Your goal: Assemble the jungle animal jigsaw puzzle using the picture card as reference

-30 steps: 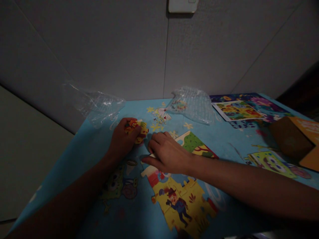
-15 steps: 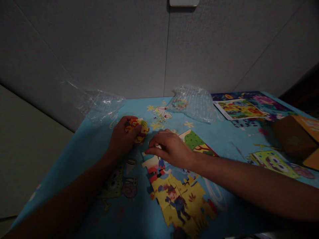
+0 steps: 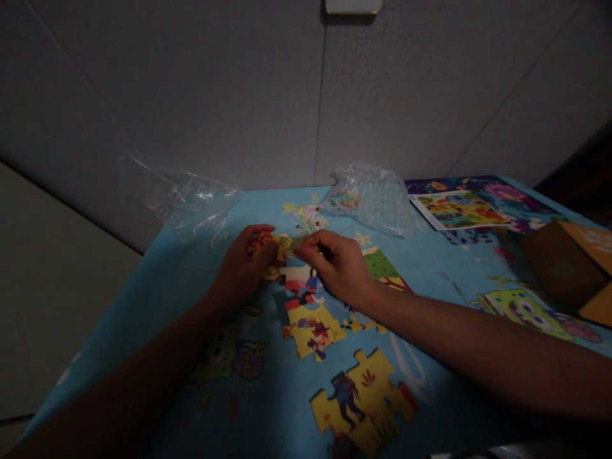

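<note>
My left hand (image 3: 239, 271) is closed around a small stack of orange and yellow puzzle pieces (image 3: 268, 245) near the far middle of the blue cartoon tablecloth (image 3: 157, 299). My right hand (image 3: 337, 264) pinches the upper edge of a joined puzzle section (image 3: 310, 315) and meets the left hand's pieces. That section is lifted at its far edge. A separate yellow piece (image 3: 363, 398) with a blue figure lies flat nearer to me. A green piece (image 3: 380, 264) shows just behind my right wrist.
Two crumpled clear plastic bags (image 3: 184, 197) (image 3: 370, 197) lie along the wall. A printed picture sheet (image 3: 459, 210) lies at the far right. A brown cardboard box (image 3: 568, 264) stands at the right edge. The table ends at the left above a pale floor.
My right hand moved up and away from me to the left hand, pulling the upper puzzle section with it. The lower yellow piece split off and stayed near me.
</note>
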